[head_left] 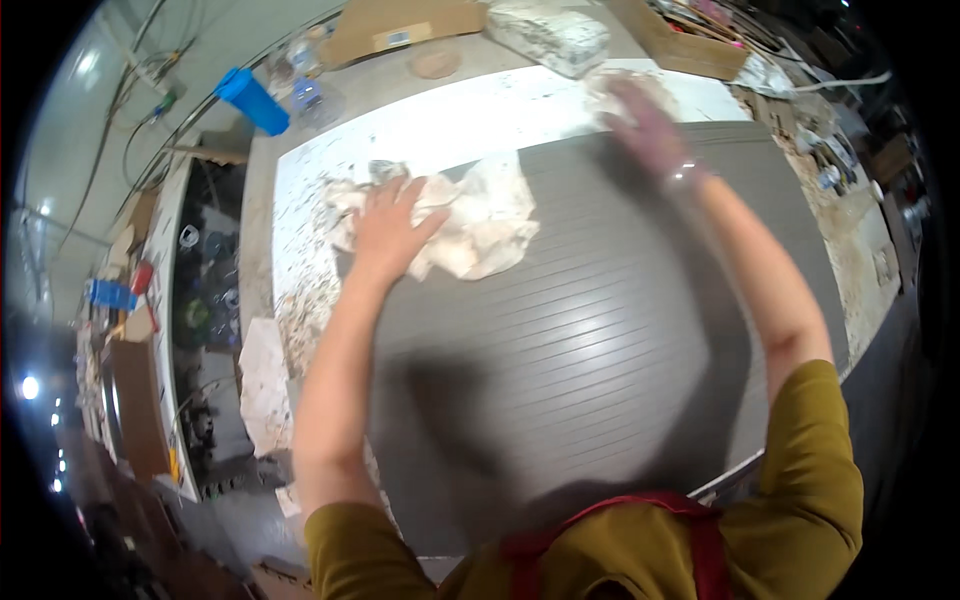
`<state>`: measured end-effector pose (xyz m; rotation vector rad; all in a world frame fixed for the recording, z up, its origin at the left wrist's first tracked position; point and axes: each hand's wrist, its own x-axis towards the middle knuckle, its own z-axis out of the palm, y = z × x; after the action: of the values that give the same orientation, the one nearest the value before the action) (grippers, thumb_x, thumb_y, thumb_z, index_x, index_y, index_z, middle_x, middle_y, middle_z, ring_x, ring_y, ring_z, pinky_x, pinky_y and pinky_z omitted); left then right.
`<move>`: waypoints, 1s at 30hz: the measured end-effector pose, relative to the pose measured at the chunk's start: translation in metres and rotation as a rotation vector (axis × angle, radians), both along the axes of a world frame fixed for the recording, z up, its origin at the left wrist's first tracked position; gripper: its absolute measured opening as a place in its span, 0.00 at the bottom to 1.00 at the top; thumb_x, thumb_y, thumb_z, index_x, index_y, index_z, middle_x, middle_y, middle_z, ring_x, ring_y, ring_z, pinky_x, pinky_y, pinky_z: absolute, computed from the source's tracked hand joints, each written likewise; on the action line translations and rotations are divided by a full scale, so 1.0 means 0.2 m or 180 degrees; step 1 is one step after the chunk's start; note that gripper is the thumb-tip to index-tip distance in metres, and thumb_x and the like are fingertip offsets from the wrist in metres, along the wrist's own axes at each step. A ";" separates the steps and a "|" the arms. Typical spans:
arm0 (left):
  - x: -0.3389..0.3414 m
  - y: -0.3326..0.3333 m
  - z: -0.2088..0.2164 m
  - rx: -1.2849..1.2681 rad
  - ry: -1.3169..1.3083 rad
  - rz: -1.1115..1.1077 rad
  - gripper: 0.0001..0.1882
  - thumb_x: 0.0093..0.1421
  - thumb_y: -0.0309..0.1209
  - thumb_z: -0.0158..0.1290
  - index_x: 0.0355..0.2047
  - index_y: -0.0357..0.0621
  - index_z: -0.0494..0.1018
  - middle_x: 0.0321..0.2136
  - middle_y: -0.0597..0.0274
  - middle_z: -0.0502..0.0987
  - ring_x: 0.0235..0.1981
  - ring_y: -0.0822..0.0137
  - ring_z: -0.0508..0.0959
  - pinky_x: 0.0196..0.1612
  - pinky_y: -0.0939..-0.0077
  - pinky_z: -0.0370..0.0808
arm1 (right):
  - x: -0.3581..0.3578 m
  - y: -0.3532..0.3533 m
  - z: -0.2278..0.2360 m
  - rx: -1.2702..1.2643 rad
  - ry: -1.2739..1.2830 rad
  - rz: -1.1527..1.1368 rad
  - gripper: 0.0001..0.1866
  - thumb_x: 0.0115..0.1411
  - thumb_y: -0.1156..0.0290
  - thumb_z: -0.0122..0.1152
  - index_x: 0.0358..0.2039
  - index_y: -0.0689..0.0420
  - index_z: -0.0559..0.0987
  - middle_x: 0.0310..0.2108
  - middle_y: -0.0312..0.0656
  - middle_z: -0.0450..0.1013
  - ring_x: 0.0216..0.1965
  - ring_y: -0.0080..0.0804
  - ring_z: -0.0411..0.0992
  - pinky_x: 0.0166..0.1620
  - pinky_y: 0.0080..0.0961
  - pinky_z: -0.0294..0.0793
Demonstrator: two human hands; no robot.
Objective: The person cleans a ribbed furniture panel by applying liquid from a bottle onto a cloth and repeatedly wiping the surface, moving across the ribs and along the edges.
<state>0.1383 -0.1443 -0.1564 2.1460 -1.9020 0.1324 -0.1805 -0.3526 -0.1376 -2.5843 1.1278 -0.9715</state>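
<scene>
A large grey panel with fine parallel grooves lies in front of me. On its far left corner rests a crumpled off-white cloth, partly over the white sheet beneath. My left hand lies on that cloth, bare, fingers spread and pressing down from above. At the panel's far edge, my right hand, in a thin translucent glove, reaches over a whitish wad on the white sheet. Motion smears the right fingers, so their grip on the wad does not show clearly.
At the back stand a cardboard box, a white speckled block and a box of tools. A blue bottle is at the far left. Clutter lines the right edge; a torn white scrap hangs at the left edge.
</scene>
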 end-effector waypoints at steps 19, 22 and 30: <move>0.48 0.24 -0.20 -0.0120 -0.0634 0.0817 0.19 0.63 0.39 0.43 0.47 0.41 0.72 0.46 0.49 0.73 0.45 0.52 0.74 0.48 0.59 0.71 | -0.22 -0.07 -0.20 0.0041 0.1762 -0.0891 0.27 0.63 0.49 0.43 0.59 0.48 0.64 0.59 0.43 0.62 0.64 0.43 0.54 0.62 0.47 0.51; 0.58 0.22 0.09 -0.0437 0.0030 0.2119 0.25 0.65 0.44 0.38 0.35 0.33 0.75 0.30 0.42 0.78 0.35 0.49 0.78 0.40 0.58 0.73 | -0.24 -0.06 -0.14 0.0169 0.1792 -0.1025 0.27 0.63 0.49 0.42 0.60 0.48 0.64 0.60 0.42 0.61 0.64 0.42 0.53 0.63 0.46 0.50; -0.60 -0.28 -0.06 0.0191 0.0054 -0.0104 0.32 0.60 0.52 0.42 0.55 0.40 0.66 0.58 0.48 0.63 0.61 0.53 0.60 0.61 0.54 0.55 | -0.22 -0.05 -0.14 0.0397 0.2006 -0.1046 0.29 0.64 0.49 0.41 0.62 0.46 0.60 0.64 0.43 0.56 0.66 0.41 0.50 0.65 0.44 0.46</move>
<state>0.0183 -0.2009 -0.1692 2.1458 -1.9543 0.0510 -0.2254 -0.3624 -0.1664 -2.7200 1.7294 -0.0880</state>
